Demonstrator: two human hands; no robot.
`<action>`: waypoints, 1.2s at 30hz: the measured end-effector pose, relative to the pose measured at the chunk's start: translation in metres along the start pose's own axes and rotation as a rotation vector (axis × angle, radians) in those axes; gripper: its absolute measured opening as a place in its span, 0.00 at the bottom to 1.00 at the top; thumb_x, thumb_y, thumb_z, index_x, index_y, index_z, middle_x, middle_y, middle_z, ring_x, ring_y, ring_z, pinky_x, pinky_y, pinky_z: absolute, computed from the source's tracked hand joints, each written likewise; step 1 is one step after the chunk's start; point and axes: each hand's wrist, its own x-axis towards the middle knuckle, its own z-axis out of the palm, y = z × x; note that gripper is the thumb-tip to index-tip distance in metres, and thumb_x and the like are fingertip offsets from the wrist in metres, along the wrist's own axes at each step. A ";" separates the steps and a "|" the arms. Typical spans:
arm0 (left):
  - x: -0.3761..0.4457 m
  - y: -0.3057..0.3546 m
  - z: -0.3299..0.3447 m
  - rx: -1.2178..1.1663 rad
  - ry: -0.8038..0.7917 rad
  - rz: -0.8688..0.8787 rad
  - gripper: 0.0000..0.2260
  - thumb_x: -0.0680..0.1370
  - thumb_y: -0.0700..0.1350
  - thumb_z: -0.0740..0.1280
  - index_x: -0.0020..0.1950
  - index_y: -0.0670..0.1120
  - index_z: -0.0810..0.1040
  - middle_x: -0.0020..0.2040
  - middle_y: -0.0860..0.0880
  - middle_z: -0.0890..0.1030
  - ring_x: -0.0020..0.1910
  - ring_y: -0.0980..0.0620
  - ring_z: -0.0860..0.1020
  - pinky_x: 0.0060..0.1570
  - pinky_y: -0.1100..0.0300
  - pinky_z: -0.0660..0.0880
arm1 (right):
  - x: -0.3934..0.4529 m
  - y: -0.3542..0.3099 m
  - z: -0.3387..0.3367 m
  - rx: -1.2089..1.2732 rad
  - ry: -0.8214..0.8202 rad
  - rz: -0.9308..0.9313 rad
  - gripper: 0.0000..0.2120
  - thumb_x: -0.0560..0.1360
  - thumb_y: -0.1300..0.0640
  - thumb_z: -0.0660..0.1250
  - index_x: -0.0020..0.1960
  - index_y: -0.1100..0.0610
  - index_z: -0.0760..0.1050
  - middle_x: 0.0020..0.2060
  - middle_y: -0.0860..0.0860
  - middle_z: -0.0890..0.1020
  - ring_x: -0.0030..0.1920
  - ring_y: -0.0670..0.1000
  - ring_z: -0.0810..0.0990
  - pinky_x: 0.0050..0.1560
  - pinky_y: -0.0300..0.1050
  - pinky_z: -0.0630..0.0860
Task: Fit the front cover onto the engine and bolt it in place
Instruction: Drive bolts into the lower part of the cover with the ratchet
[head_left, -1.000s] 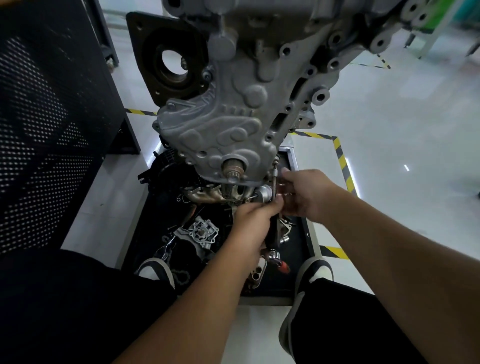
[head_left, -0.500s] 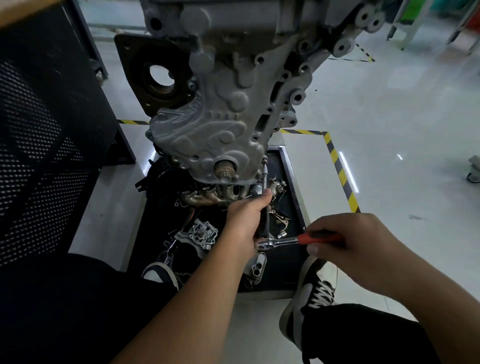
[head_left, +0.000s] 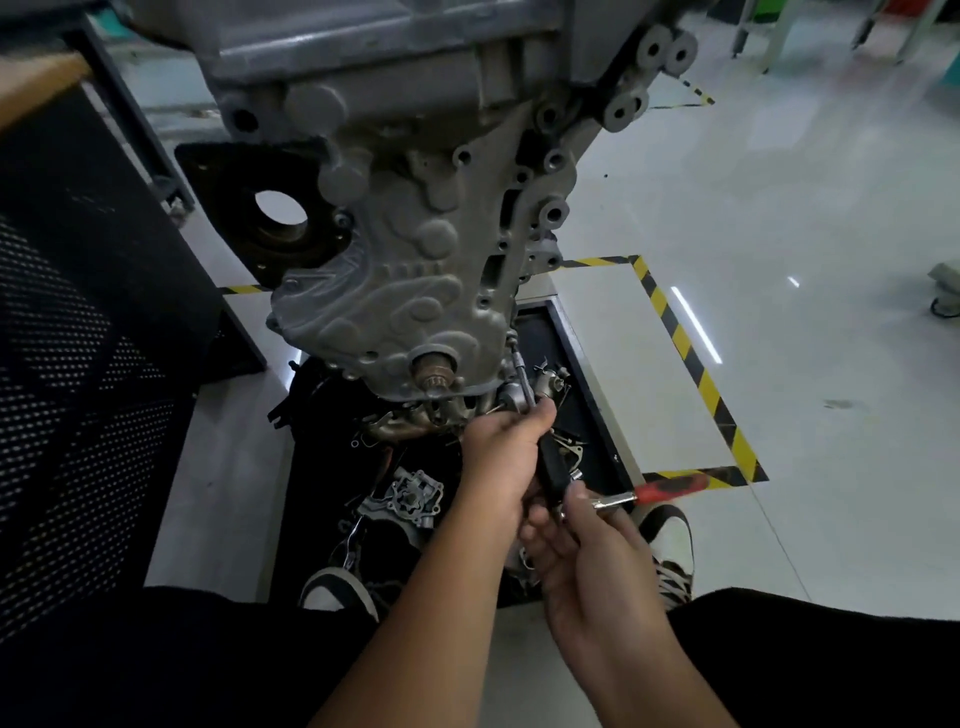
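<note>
Grey cast-aluminium front cover (head_left: 410, 270) sits seated on engine block (head_left: 363, 47), crank snout poking through low centre. Long steel extension bar (head_left: 521, 371) reaches bolt at cover's lower right edge. Left hand (head_left: 501, 452) grips bar shaft; right hand (head_left: 582, 545) pinches head of red-handled ratchet (head_left: 644, 493) at bar's end. Judgement: fitting done, bolting underway; many flange holes look empty. Black parts tray (head_left: 582, 374) below.
</note>
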 end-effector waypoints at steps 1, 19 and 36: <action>-0.001 0.001 0.002 -0.005 -0.010 0.003 0.16 0.75 0.53 0.76 0.41 0.40 0.82 0.35 0.44 0.82 0.35 0.45 0.81 0.34 0.53 0.79 | 0.000 -0.001 0.000 -0.216 0.020 -0.162 0.02 0.81 0.62 0.69 0.49 0.59 0.77 0.38 0.57 0.85 0.35 0.53 0.85 0.36 0.45 0.83; 0.001 -0.001 -0.004 0.038 -0.120 -0.080 0.17 0.75 0.59 0.74 0.44 0.44 0.81 0.42 0.41 0.84 0.39 0.45 0.81 0.38 0.57 0.73 | 0.010 -0.014 -0.008 -0.886 0.030 -0.396 0.09 0.75 0.56 0.76 0.40 0.50 0.77 0.31 0.48 0.83 0.31 0.41 0.82 0.32 0.28 0.73; 0.009 -0.003 -0.009 -0.044 -0.173 -0.048 0.13 0.72 0.57 0.77 0.38 0.47 0.83 0.30 0.49 0.78 0.22 0.53 0.71 0.22 0.65 0.65 | 0.004 -0.015 -0.005 0.137 -0.136 0.304 0.10 0.75 0.59 0.72 0.48 0.67 0.79 0.35 0.60 0.81 0.27 0.47 0.78 0.29 0.38 0.79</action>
